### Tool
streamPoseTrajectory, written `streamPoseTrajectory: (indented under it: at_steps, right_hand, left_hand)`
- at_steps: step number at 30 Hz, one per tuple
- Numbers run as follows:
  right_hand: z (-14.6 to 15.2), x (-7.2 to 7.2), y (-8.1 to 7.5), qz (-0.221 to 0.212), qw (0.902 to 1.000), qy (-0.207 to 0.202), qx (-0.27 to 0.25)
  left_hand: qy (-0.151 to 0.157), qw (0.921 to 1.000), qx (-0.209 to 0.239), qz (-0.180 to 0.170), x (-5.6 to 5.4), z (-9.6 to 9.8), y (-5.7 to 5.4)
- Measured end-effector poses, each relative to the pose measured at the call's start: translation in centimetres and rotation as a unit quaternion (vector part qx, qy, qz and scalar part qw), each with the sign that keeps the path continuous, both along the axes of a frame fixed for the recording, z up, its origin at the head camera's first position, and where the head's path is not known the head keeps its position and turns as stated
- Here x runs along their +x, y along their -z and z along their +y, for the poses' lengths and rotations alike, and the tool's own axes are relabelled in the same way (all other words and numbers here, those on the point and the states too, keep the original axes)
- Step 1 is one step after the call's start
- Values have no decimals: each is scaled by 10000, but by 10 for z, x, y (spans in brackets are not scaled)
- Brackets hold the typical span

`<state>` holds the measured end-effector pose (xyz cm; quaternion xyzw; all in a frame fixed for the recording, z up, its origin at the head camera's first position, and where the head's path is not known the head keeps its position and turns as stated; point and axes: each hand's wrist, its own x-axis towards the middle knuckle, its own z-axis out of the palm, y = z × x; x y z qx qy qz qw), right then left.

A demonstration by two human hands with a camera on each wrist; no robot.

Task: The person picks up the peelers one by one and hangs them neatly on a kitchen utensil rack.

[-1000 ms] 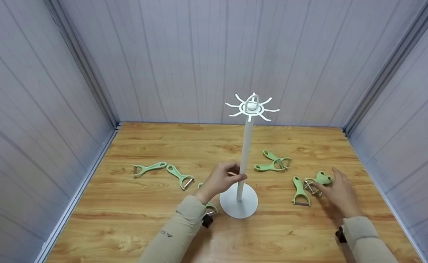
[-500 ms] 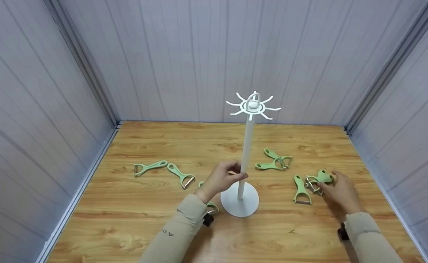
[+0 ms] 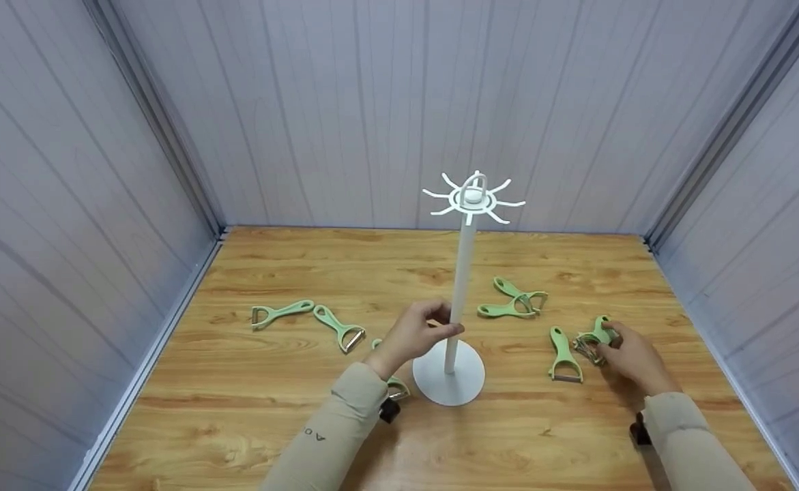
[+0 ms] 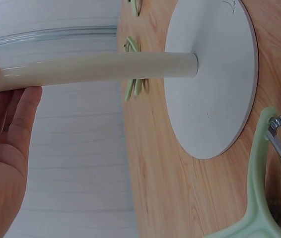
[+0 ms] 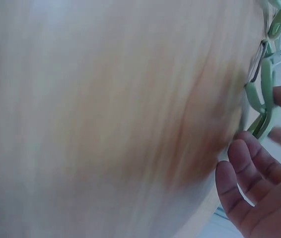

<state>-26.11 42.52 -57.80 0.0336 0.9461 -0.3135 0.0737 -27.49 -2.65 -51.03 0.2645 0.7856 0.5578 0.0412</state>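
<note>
My left hand grips the white pole of an upright hook stand low down, thumb on one side and fingers on the other. The stand's top carries a ring of bare white hooks; its round base sits on the table. At the right, my right hand pinches a green peeler in an overlapping pair, between thumb and index finger. The right wrist view shows the overlapping peelers against the thumb, the other fingers spread below. How much the second peeler is held, I cannot tell.
Left of the right hand lies a single green peeler. Two crossed peelers lie behind it. Farther left are a peeler and a serrated-blade one. Another peeler lies partly under the left forearm. Panel walls enclose the table.
My right hand's fingers have closed in on the overlapping peelers, and their handles now lie closer together. My left hand keeps its hold on the pole.
</note>
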Motion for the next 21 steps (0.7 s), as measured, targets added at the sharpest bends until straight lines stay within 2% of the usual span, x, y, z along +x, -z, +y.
streamPoseTrajectory:
  at_steps: [4,11,21]
  right_hand:
    - [-1,-1,-2,12,9999,-128,-42]
    - [-5,1,-6,255,9996,-110,73]
    - [-10,1,-6,414,9989,222,86]
  left_hand:
    - [15,10000,37,69,0,0,0]
    - [-16,9999,16,-150,2,-1,0]
    - [20,10000,63,-44,0,0,0]
